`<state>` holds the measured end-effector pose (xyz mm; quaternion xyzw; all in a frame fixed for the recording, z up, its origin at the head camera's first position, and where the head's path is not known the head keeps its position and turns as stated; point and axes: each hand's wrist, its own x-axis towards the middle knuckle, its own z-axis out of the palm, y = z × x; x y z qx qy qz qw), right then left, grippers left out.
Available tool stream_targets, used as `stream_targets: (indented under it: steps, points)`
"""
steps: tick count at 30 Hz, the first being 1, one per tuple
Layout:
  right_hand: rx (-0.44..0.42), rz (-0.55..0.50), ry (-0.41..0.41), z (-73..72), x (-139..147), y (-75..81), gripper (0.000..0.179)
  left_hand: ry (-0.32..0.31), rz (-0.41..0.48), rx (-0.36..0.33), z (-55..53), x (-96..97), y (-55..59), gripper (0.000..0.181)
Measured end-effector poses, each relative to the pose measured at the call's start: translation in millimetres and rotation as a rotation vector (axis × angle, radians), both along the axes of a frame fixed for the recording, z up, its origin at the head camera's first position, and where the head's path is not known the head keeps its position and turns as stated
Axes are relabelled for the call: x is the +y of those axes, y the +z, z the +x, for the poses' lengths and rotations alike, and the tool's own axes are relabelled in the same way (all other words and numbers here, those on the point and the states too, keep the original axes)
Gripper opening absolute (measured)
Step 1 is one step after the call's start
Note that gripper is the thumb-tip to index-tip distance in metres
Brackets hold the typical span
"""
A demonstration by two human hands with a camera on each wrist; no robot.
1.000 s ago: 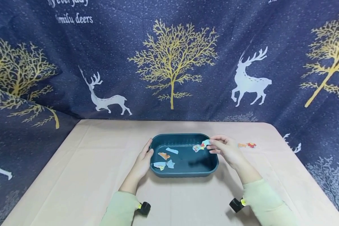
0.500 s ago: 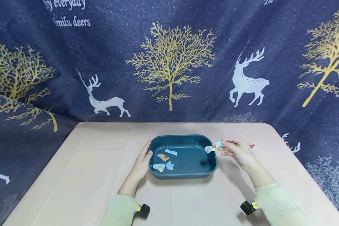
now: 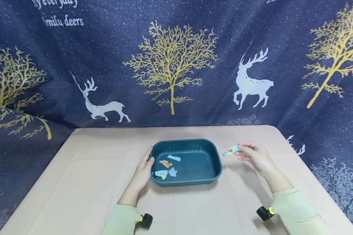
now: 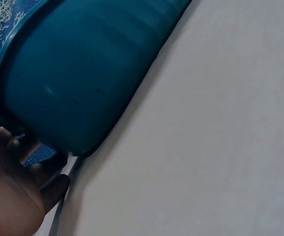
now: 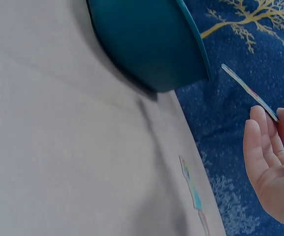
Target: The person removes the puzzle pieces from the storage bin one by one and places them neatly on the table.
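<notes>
Left hand (image 3: 143, 169) forward, half-curled — right hand (image 3: 258, 158), well apart, in a pinch.

Tray (image 3: 191, 164) on table (image 3: 76, 182), scraps (image 3: 165, 164) in tray's left half, hands (image 3: 143, 168) (image 3: 258, 159) either side, curtain (image 3: 200, 107) behind

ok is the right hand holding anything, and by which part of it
The right hand pinches a flat multicoloured cutout by its light-blue end; the other end points toward the tray.

We find the head view bright. Both wrist views are dimmer, with soft shadow beside the tray (image 5: 146, 44).
</notes>
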<state>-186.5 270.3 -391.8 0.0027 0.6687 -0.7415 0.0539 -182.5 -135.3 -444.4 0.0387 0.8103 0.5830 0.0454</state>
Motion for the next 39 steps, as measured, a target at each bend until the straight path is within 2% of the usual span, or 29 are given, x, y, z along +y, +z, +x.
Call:
stream_targets:
  steps: [11, 19, 26, 28, 31, 33, 35, 39]
  points:
    - [-0.018, -0.077, -0.009, 1.1, 18.1, -5.4, 0.008, 0.014, 0.009, -0.013, -1.6, -0.4, -2.5, 0.051]
    - [0.016, -0.044, -0.038, -4.8, 39.8, -19.4, 0.009, 0.013, 0.021, -0.013, -0.7, 0.0, -0.9, 0.051]
    - [-0.020, -0.086, -0.068, -1.9, 54.3, -16.6, 0.012, 0.000, 0.012, -0.027, -0.8, -0.3, -0.1, 0.052]
    - [-0.037, -0.078, -0.083, -1.7, 60.2, -16.6, 0.012, -0.001, 0.012, -0.043, 1.5, 0.5, 5.7, 0.052]
    - [-0.040, -0.084, -0.107, -2.9, 69.2, -18.3, 0.013, 0.000, 0.007, -0.058, 10.5, 3.8, 23.5, 0.051]
    - [-0.039, -0.100, -0.118, -3.8, 75.5, -19.2, 0.013, -0.002, 0.001, -0.067, 13.3, 4.8, 30.4, 0.051]
    - [-0.032, -0.126, -0.126, -5.4, 81.5, -20.2, 0.014, -0.003, -0.001, -0.055, 12.0, 4.1, 26.9, 0.051]
    - [-0.046, -0.137, -0.150, -7.7, 91.6, -19.1, 0.017, -0.004, -0.004, -0.032, 0.9, -1.3, 4.5, 0.052]
